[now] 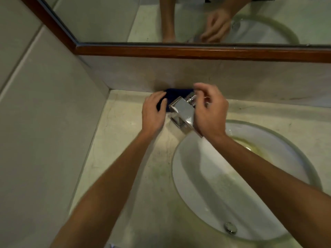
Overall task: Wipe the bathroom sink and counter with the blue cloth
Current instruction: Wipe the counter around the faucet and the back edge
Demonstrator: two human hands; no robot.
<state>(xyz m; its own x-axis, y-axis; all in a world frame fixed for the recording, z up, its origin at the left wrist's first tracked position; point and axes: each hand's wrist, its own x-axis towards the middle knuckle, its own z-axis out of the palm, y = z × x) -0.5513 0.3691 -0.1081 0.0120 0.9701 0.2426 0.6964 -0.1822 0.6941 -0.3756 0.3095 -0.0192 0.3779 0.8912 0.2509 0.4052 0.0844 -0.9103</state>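
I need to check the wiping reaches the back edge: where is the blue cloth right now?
The blue cloth lies on the counter behind the faucet, against the back wall, under the left hand.

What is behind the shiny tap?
The blue cloth lies behind the tap against the wall, held by the left hand. The tap and hands hide part of it.

Dim, greenish light here. My forearms smear with motion blur, wide-angle bend curves the mirror frame, glare flashes off the tap, and a dark shadow pools behind it.
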